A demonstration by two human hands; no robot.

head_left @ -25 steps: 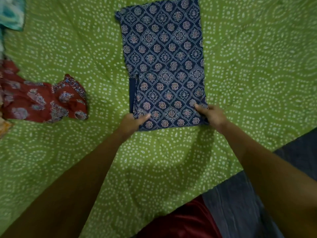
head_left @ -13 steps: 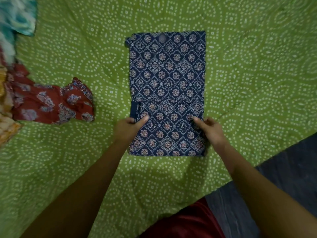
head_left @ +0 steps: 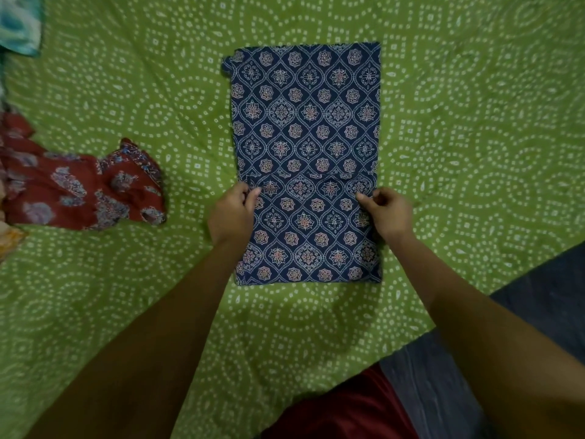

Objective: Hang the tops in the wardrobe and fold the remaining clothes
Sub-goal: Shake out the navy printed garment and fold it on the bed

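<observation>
A navy blue garment with a white and pink medallion print lies flat as a long rectangle on the green bedspread. Its near part is doubled over, with the folded flap's edge running across about two thirds of the way down. My left hand pinches the flap's left edge near that line. My right hand pinches the flap's right edge at the same height. Both thumbs lie on top of the cloth.
A crumpled red printed garment lies to the left on the bedspread. A teal and white cloth shows at the top left corner, and an orange cloth at the left edge. The bed's corner meets a dark floor at lower right.
Both hands have carried the near end of the navy garment away from me over itself, so the flap is longer and the piece shorter. The view shifted down.
</observation>
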